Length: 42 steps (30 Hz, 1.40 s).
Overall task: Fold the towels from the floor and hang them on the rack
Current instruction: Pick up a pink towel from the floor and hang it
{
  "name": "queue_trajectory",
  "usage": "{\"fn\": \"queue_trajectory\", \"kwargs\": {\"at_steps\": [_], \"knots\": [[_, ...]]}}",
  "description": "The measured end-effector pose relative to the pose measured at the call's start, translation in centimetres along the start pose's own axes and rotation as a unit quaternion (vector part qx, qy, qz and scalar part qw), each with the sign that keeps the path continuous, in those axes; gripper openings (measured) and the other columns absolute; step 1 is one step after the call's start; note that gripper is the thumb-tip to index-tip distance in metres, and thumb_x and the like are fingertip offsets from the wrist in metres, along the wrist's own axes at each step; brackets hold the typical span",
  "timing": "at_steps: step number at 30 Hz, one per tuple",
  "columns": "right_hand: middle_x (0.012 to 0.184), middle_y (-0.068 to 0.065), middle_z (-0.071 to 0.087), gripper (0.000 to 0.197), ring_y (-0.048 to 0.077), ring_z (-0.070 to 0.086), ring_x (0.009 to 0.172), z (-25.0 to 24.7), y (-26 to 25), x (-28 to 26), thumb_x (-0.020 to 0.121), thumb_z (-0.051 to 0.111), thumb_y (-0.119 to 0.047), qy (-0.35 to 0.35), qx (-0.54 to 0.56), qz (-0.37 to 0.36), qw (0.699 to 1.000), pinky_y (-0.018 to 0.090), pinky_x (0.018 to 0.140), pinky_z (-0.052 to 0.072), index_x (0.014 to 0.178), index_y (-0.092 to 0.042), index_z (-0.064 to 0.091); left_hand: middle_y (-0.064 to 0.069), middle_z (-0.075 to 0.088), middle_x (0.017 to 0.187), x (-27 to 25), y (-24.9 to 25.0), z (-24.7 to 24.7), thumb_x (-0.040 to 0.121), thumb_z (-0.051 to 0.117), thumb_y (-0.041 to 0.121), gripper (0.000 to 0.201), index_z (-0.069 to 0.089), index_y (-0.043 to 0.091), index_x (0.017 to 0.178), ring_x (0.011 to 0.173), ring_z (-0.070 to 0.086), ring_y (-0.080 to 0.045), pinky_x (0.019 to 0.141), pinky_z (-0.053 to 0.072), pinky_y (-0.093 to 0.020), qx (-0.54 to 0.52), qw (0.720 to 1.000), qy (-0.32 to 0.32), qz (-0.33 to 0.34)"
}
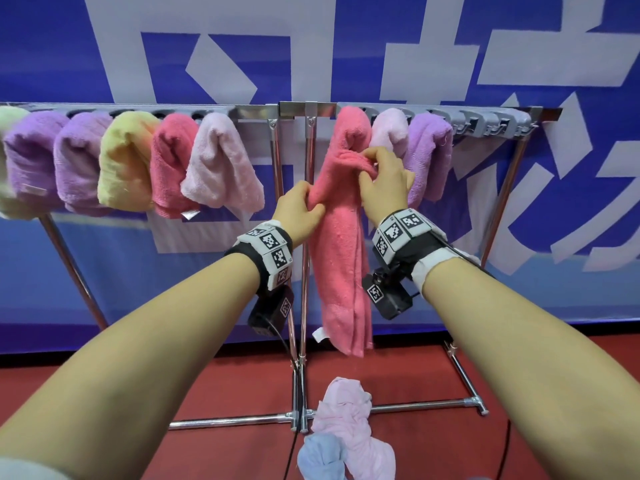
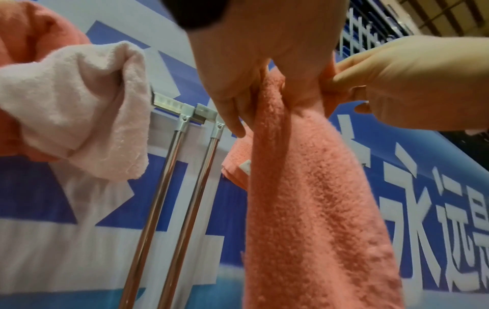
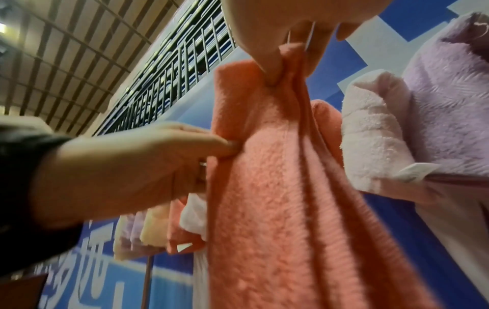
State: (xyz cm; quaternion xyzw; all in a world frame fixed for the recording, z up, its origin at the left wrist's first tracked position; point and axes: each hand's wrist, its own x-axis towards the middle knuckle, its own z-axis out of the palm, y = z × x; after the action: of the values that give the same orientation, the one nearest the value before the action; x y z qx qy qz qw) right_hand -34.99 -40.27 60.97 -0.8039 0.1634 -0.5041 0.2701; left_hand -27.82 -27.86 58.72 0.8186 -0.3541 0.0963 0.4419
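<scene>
Towels are the task's subject; the one in hand is a coral-pink terry towel [image 1: 341, 244], folded into a long narrow strip and draped over the chrome rack's top rail [image 1: 258, 111], between the centre posts and a pale pink folded towel [image 1: 389, 131].

Risks, judged from present state:
- The front length hangs far down, while the back part, seen in the left wrist view, looks much shorter. If let go so, the strip may be dragged off the rail by its own weight.
- The lengthwise fold is kept closed only by the pinches; on release the layers may gape, and the strip may hang untidily.
- The pale pink towel lies touching on the right; it may be nudged along the rail or pulled askew by the right hand.
- Two towels, one pale pink [image 1: 346, 424] and one light blue [image 1: 320, 457], lie crumpled on the red floor [image 1: 519, 445] at the rack's foot; they could be trodden on.

Pose:
- Left hand [image 1: 299, 211]: thumb and fingers clamped on the strip's left edge, below the rail; forearm extended forward.
- Right hand [image 1: 384, 180]: higher, fingers curled and pinching the doubled edge near the rail; wrist slightly raised.
- Hands near each other, not touching.
</scene>
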Motion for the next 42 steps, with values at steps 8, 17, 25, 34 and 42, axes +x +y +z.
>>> {"fn": "queue_trajectory", "kwargs": {"at_steps": [8, 17, 25, 34, 42], "knots": [[0.132, -0.010, 0.049, 0.054, 0.020, 0.035, 0.125, -0.1, 1.5, -1.3, 0.077, 0.059, -0.026, -0.154, -0.236, -0.217, 0.935, 0.036, 0.096, 0.009, 0.129, -0.029, 0.047, -0.016, 0.064, 0.102, 1.4, 1.9, -0.5, 0.084, 0.052, 0.021, 0.023, 0.054, 0.010, 0.104, 0.099, 0.057, -0.036, 0.078, 0.044, -0.037, 0.162, 0.986, 0.004, 0.047], [0.077, -0.007, 0.066, 0.023, 0.018, 0.062, 0.078, 1.9, 0.2, -0.9, 0.067, 0.051, -0.015, 0.059, -0.161, -0.245, 0.954, 0.033, 0.078, 0.018, 0.082, -0.024, 0.066, -0.010, 0.063, 0.097, -0.4, 0.4, -0.4, 0.084, 0.055, 0.026, 0.029, 0.044, 0.012, 0.106, 0.091, 0.060, -0.035, 0.077, 0.047, -0.039, 0.123, 0.991, 0.018, 0.041], [0.086, -0.009, 0.063, 0.029, 0.018, 0.058, 0.084, 0.7, 1.9, -0.6, 0.071, 0.043, -0.019, 0.103, -0.208, -0.172, 0.957, 0.034, 0.081, 0.018, 0.091, -0.026, 0.063, -0.014, 0.061, 0.104, -0.9, -0.1, 0.3, 0.088, 0.048, 0.019, 0.023, 0.043, 0.007, 0.106, 0.094, 0.058, -0.038, 0.069, 0.034, -0.033, 0.223, 0.973, -0.022, 0.049], [0.121, -0.004, 0.056, 0.045, 0.021, 0.045, 0.114, 0.5, 3.8, -2.3, 0.082, 0.056, -0.028, -0.119, -0.241, -0.146, 0.952, 0.036, 0.091, 0.012, 0.125, -0.020, 0.050, -0.019, 0.059, 0.105, 1.8, 3.3, 0.2, 0.086, 0.045, 0.006, 0.021, 0.052, -0.001, 0.105, 0.086, 0.061, -0.037, 0.075, 0.037, -0.039, 0.364, 0.916, 0.001, 0.168], [0.085, 0.003, 0.064, 0.026, 0.025, 0.058, 0.089, 1.9, 2.1, -1.7, 0.074, 0.049, -0.022, -0.091, -0.282, -0.182, 0.937, 0.037, 0.079, 0.018, 0.096, -0.018, 0.060, -0.003, 0.051, 0.048, 2.0, 2.5, -0.1, 0.061, 0.030, 0.009, 0.021, 0.051, 0.010, 0.058, 0.031, 0.049, -0.021, 0.044, 0.032, -0.017, 0.436, 0.831, 0.046, 0.342]]}}
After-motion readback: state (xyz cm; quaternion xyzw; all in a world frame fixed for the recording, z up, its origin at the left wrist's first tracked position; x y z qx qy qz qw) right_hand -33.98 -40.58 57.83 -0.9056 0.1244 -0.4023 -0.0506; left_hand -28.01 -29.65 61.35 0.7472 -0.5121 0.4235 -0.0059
